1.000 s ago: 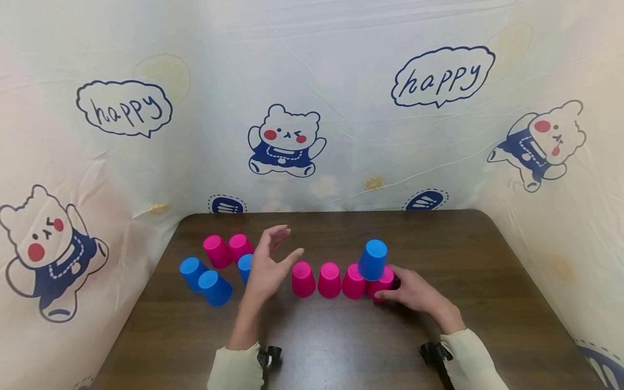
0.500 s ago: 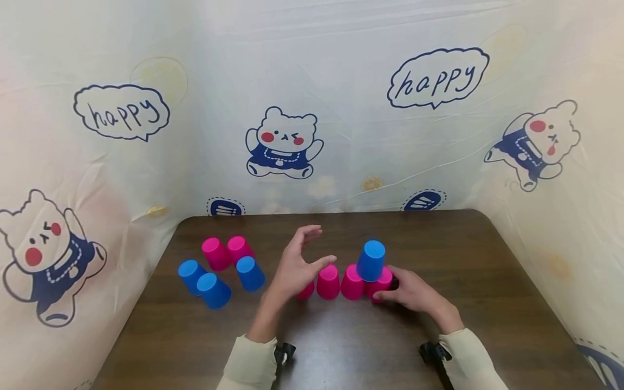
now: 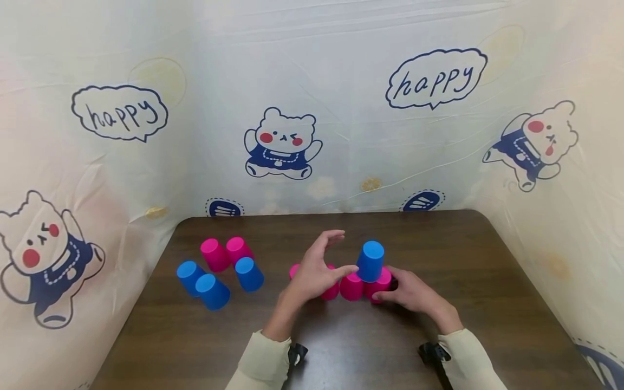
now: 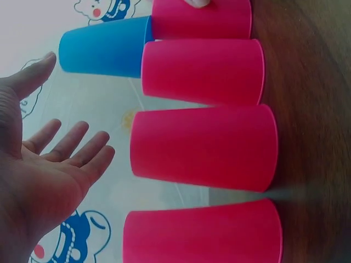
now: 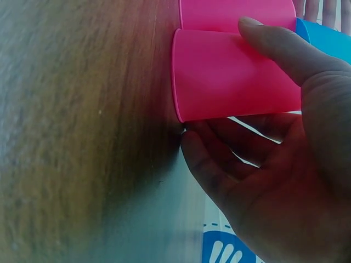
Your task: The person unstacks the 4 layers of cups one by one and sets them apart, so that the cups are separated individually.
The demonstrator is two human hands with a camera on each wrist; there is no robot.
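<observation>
Left fingers [image 4: 90, 148]: spread wide and held well away from the thumb, with nothing gripped; the thumb tip is brought just beside the upper blue cup [image 3: 371, 261], a thin gap being shown in the left wrist view.
Left hand [image 3: 317, 275]: raised in front of the pink row, the forearm slanted forward and to the right; the row's two left cups are partly covered by it in the head view.
Right fingers [image 5: 203, 159]: curled about the end pink cup [image 5: 236, 76], the thumb laid along its near face, the others placed round its far right side.
Right hand [image 3: 416, 292]: kept low beside the row's right end, the forearm angled inward.
Upper blue cup: set upside down across the end pink cup and the second pink cup [image 3: 351, 288].
Row's left part: formed by the third pink cup [image 4: 203, 148] and the fourth pink cup [image 4: 203, 235], both upside down on the desk [image 3: 361, 346].
Left cluster: made up of three blue cups [image 3: 213, 291] and two pink cups [image 3: 214, 255], placed well apart from the row.
</observation>
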